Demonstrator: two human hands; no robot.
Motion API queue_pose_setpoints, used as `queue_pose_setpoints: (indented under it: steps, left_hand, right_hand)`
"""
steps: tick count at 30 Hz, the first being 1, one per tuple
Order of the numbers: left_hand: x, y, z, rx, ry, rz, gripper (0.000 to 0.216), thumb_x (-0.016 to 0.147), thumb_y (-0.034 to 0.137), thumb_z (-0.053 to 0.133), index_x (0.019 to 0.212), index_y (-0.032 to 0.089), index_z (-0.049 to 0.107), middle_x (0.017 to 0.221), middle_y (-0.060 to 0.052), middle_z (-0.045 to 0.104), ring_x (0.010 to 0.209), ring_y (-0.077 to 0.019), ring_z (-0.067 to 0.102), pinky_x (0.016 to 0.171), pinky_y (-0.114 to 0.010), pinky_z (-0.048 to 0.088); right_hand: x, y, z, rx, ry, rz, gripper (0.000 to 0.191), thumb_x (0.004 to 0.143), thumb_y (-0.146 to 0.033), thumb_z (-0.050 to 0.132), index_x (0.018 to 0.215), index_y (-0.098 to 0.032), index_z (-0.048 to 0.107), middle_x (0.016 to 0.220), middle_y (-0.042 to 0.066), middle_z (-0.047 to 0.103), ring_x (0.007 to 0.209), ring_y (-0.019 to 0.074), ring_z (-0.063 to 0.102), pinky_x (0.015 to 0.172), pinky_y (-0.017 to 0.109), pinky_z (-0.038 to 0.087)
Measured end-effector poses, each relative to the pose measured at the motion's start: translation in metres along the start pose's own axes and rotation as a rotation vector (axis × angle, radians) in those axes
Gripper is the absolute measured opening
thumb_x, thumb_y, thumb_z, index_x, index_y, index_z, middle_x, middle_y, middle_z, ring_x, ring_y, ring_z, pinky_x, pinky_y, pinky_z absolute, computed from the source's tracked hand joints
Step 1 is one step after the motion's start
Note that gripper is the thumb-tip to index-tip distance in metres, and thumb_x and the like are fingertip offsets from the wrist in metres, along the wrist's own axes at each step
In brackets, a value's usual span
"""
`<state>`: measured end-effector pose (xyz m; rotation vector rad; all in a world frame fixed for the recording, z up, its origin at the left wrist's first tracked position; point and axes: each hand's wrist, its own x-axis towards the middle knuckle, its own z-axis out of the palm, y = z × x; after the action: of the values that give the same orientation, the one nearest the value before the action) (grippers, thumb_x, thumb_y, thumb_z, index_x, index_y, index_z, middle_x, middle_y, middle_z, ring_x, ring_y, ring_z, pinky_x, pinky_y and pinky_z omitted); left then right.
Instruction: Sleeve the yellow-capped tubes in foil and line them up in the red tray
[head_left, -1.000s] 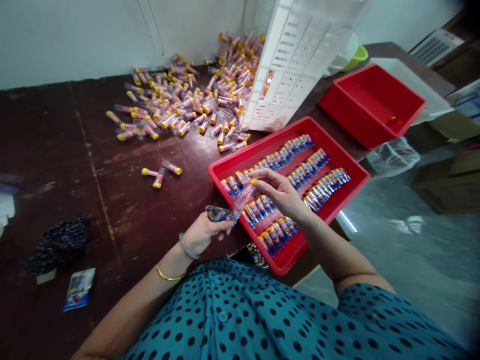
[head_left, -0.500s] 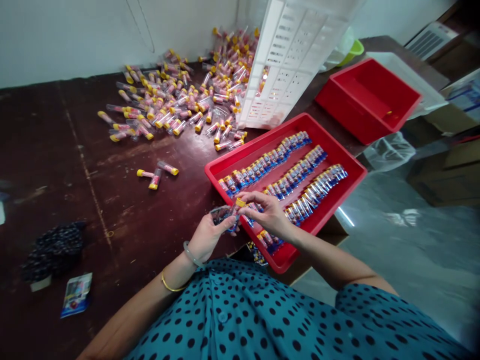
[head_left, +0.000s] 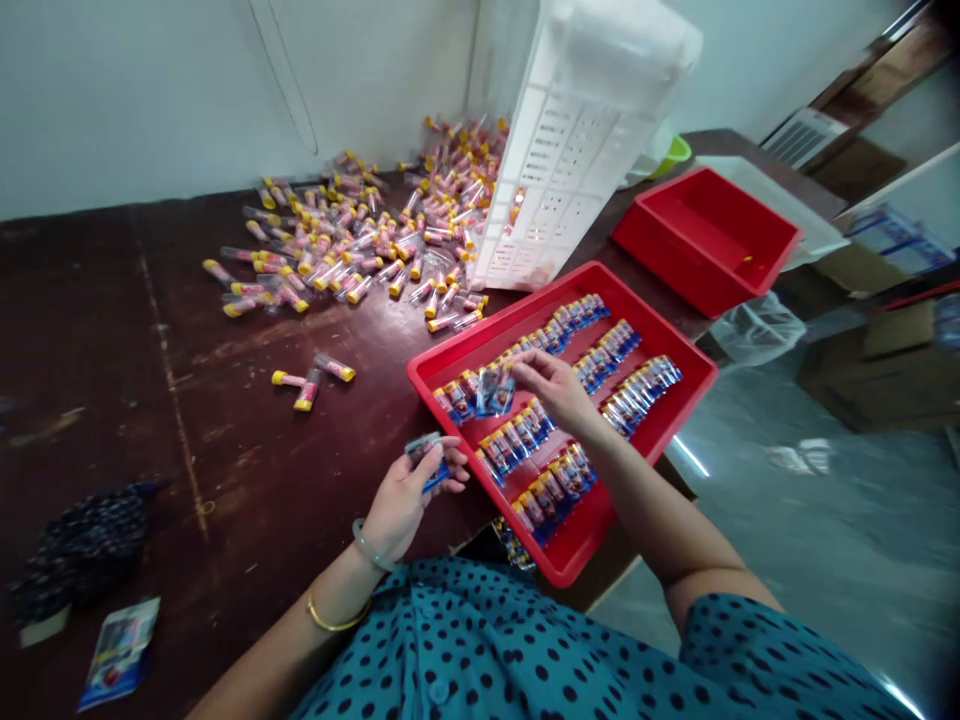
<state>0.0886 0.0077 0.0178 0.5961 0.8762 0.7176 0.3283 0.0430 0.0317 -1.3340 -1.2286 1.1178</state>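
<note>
My R hand (head_left: 558,388) edge-pinches a blue pkt (head_left: 495,394) over red tray (head_left: 474,350), prob. sparing packed rows (head_left: 517,440); L hand (head_left: 403,497) clasps blue pkg'g (head_left: 427,456).

White slotted crate (head_left: 574,130) stands on the counter (head_left: 255,445) by its back edge, against the wall (head_left: 135,100); light-green bowl (head_left: 675,153) sits past it. Deep red bin (head_left: 664,268) and white tub (head_left: 816,228) at the counter's right end, clear plastic bag (head_left: 761,328) just below the bin, cardboard box (head_left: 862,378) on the floor (head_left: 757,500) beyond. Dark patterned cloth (head_left: 82,548) bunched up, near left corner.
</note>
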Motion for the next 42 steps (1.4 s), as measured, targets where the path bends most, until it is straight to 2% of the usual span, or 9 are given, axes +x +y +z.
queue_pose_setpoints:
  steps: [3, 7, 14, 19, 21, 24, 32, 37, 42]
  left_hand:
    - [0.0, 0.0, -0.01, 0.009, 0.024, 0.012, 0.031, 0.083, 0.037, 0.069, 0.101, 0.012, 0.071, 0.085, -0.008, 0.071, 0.076, -0.0189, 0.067, 0.065, -0.028, 0.055]
    - [-0.004, 0.0, -0.022, 0.028, 0.053, 0.007, 0.031, 0.083, 0.038, 0.069, 0.1, 0.012, 0.072, 0.085, -0.008, 0.071, 0.075, -0.0186, 0.067, 0.065, -0.028, 0.055]
    - [0.004, 0.003, -0.021, -0.061, 0.042, 0.035, 0.037, 0.081, 0.041, 0.072, 0.106, 0.014, 0.07, 0.093, -0.009, 0.073, 0.083, -0.0204, 0.069, 0.075, -0.032, 0.056]
    - [0.018, 0.015, 0.003, -0.281, -0.216, -0.012, 0.041, 0.077, 0.044, 0.076, 0.109, 0.019, 0.069, 0.108, -0.009, 0.073, 0.101, -0.0246, 0.067, 0.09, -0.04, 0.054]
    - [0.02, 0.018, 0.009, -0.282, -0.27, -0.085, 0.032, 0.078, 0.036, 0.076, 0.102, 0.016, 0.07, 0.1, -0.01, 0.074, 0.094, -0.0254, 0.069, 0.087, -0.042, 0.056]
    - [0.019, 0.019, 0.01, -0.25, -0.224, -0.087, 0.021, 0.081, 0.03, 0.073, 0.094, 0.014, 0.069, 0.085, -0.009, 0.074, 0.081, -0.0236, 0.071, 0.081, -0.041, 0.058]
    - [0.015, 0.019, 0.009, -0.248, -0.122, -0.06, 0.019, 0.081, 0.029, 0.073, 0.092, 0.013, 0.069, 0.081, -0.006, 0.072, 0.073, -0.0165, 0.068, 0.066, -0.027, 0.057]
    - [0.015, 0.019, 0.012, -0.248, -0.102, -0.035, 0.022, 0.081, 0.03, 0.074, 0.095, 0.014, 0.069, 0.083, -0.007, 0.074, 0.077, -0.0176, 0.069, 0.067, -0.027, 0.057]
    - [0.014, 0.015, 0.011, -0.224, -0.109, -0.026, 0.022, 0.08, 0.03, 0.074, 0.096, 0.015, 0.07, 0.084, -0.006, 0.074, 0.077, -0.0173, 0.069, 0.067, -0.026, 0.057]
  right_hand:
    - [0.047, 0.02, -0.021, -0.275, -0.055, 0.087, 0.025, 0.085, -0.041, 0.058, 0.078, -0.017, 0.062, 0.071, 0.001, 0.062, 0.064, 0.0136, 0.056, 0.062, 0.026, 0.046]
    - [0.076, 0.036, -0.016, -0.427, -0.185, 0.106, 0.025, 0.083, -0.039, 0.06, 0.073, -0.016, 0.062, 0.065, 0.0, 0.059, 0.059, 0.0126, 0.052, 0.058, 0.025, 0.04]
    - [0.051, -0.011, -0.003, 0.075, -0.35, 0.264, 0.032, 0.083, -0.048, 0.066, 0.08, -0.017, 0.058, 0.067, -0.004, 0.052, 0.055, 0.0067, 0.044, 0.054, 0.019, 0.038]
    - [0.02, -0.037, 0.031, 0.248, -0.455, 0.252, 0.032, 0.085, -0.048, 0.066, 0.083, -0.018, 0.059, 0.077, 0.0, 0.061, 0.066, 0.0106, 0.056, 0.065, 0.024, 0.048]
    - [0.013, -0.037, 0.042, 0.18, -0.422, 0.187, 0.031, 0.086, -0.048, 0.066, 0.082, -0.017, 0.061, 0.078, 0.0, 0.063, 0.07, 0.0113, 0.058, 0.071, 0.025, 0.049]
    - [0.011, -0.031, 0.047, 0.099, -0.323, 0.11, 0.033, 0.086, -0.049, 0.065, 0.081, -0.017, 0.062, 0.081, 0.0, 0.066, 0.075, 0.0122, 0.059, 0.077, 0.027, 0.049]
    - [0.007, -0.016, 0.044, 0.031, -0.248, 0.033, 0.039, 0.093, -0.052, 0.053, 0.087, -0.017, 0.067, 0.087, 0.003, 0.066, 0.08, 0.0142, 0.061, 0.078, 0.028, 0.049]
    - [0.0, -0.013, 0.049, 0.131, -0.248, 0.004, 0.029, 0.079, -0.043, 0.074, 0.093, -0.019, 0.064, 0.1, 0.003, 0.066, 0.092, 0.0156, 0.063, 0.087, 0.03, 0.051]
    - [-0.001, -0.011, 0.048, 0.122, -0.269, 0.037, 0.026, 0.078, -0.039, 0.076, 0.09, -0.018, 0.066, 0.092, 0.003, 0.068, 0.085, 0.0146, 0.064, 0.084, 0.03, 0.051]
